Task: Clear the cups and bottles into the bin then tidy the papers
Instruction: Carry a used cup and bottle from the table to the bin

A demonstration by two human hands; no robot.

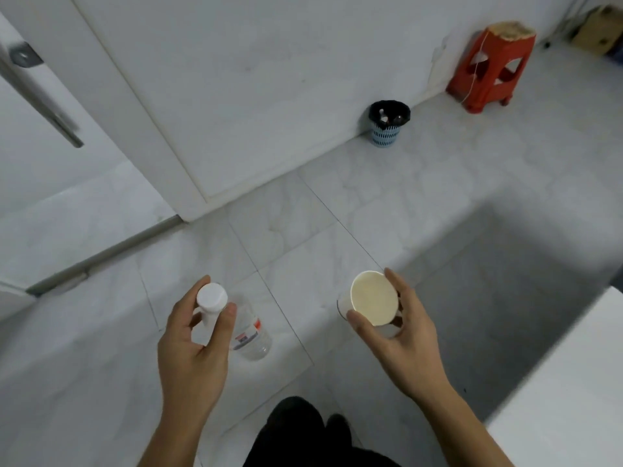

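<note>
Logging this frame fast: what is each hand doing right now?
Left hand: grips a clear plastic bottle near its white cap.
Right hand: holds a paper cup around its rim.

Plain indoor room, home or small office; which of the two cannot be told. Pale marble-pattern floor tiles [371, 203] throughout. White door [30, 146] with metal lever handle [43, 96] at left. Along the far wall stand a lined blue waste basket [386, 134] and a red plastic stool [488, 72]. Cardboard box [598, 32] at far right.
</note>
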